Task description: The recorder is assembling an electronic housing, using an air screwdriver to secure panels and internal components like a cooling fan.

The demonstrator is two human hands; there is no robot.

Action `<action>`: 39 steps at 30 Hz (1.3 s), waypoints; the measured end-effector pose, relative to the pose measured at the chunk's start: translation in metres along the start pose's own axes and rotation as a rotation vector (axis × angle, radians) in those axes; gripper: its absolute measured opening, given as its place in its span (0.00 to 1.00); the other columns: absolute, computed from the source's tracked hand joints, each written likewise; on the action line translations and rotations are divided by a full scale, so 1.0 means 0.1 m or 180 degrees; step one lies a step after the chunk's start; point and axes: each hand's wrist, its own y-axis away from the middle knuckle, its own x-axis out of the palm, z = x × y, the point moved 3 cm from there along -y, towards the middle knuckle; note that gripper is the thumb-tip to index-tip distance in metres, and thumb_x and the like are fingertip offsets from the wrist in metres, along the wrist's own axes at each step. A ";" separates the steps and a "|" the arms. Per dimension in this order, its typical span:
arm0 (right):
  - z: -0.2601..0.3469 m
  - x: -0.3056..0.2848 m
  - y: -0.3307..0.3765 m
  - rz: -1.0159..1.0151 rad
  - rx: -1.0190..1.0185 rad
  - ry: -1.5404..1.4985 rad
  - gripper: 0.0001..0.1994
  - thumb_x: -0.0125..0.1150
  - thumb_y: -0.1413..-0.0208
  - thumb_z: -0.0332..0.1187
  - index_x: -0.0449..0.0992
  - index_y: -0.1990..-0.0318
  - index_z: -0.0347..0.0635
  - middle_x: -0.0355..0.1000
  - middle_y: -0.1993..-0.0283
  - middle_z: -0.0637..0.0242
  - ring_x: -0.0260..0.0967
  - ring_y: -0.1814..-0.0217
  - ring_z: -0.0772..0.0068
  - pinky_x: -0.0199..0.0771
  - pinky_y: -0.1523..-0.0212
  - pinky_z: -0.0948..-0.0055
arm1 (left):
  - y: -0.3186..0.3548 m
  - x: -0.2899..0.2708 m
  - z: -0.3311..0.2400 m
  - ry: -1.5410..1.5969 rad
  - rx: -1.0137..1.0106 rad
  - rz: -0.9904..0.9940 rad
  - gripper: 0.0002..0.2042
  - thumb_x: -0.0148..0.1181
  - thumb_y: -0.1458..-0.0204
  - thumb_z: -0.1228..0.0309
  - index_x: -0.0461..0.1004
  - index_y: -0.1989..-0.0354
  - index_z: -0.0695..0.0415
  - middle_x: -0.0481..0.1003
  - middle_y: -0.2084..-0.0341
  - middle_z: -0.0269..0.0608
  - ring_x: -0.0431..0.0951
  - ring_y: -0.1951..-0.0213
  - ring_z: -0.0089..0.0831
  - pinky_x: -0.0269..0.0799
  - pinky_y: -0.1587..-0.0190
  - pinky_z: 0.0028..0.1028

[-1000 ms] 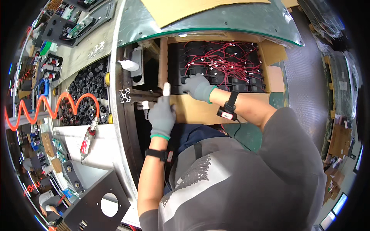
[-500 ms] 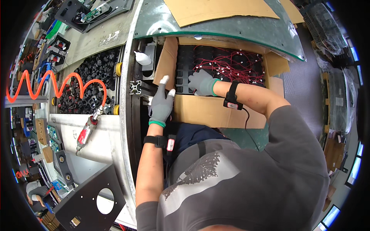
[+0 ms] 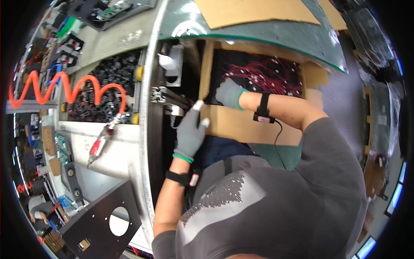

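Observation:
A cardboard box [image 3: 254,125] stands low in front of me, below the bench tops. Inside it lie thin red wires [image 3: 263,77] with small white connectors, over black parts blurred by motion. My right hand [image 3: 230,91], in a grey glove with a green cuff, reaches into the box's near left part. Its fingers point down and are smeared, so what they hold cannot be made out. My left hand [image 3: 191,131], gloved alike with white fingertips, is at the near left corner of the box. Its index finger and thumb are stretched apart against the cardboard.
A metal bench edge [image 3: 151,142] runs along my left. On that side are a red screwdriver [image 3: 98,144] on an orange coiled hose [image 3: 64,84], a bin of small black parts [image 3: 110,86], a white bottle [image 3: 167,61] and a black panel [image 3: 101,218]. Flat cardboard [image 3: 263,13] lies beyond the box.
The box's left flap has swung from leaning outward to nearly upright. My left hand has shifted slightly nearer and right. My right hand stays in the box; the whole view has moved a little.

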 end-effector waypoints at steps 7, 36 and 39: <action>-0.18 -0.14 -0.15 0.0540 -0.0532 -0.0109 0.12 0.61 0.50 0.41 0.85 0.64 0.48 0.80 0.60 0.56 0.78 0.52 0.51 0.74 0.52 0.53 | 0.40 -0.35 0.00 -0.0350 -0.0262 -0.0247 0.26 0.62 0.43 0.68 0.67 0.35 0.55 0.73 0.41 0.48 0.73 0.40 0.42 0.68 0.38 0.34; 1.37 -4.66 0.84 0.1089 -0.3642 -0.3456 0.17 0.67 0.42 0.44 0.73 0.63 0.36 0.76 0.51 0.55 0.67 0.75 0.83 0.67 0.77 0.80 | 2.35 -2.50 -2.70 0.1821 -0.0832 -0.2474 0.32 0.68 0.52 0.68 0.65 0.38 0.65 0.75 0.49 0.44 0.76 0.49 0.30 0.72 0.45 0.31; 1.71 -5.26 0.66 0.0505 -0.4091 -0.2341 0.14 0.66 0.42 0.39 0.76 0.59 0.35 0.78 0.58 0.62 0.68 0.71 0.82 0.70 0.73 0.78 | 2.79 -2.90 -3.02 0.1000 -0.0783 -0.3401 0.34 0.70 0.56 0.68 0.65 0.40 0.68 0.77 0.55 0.47 0.80 0.54 0.34 0.74 0.47 0.33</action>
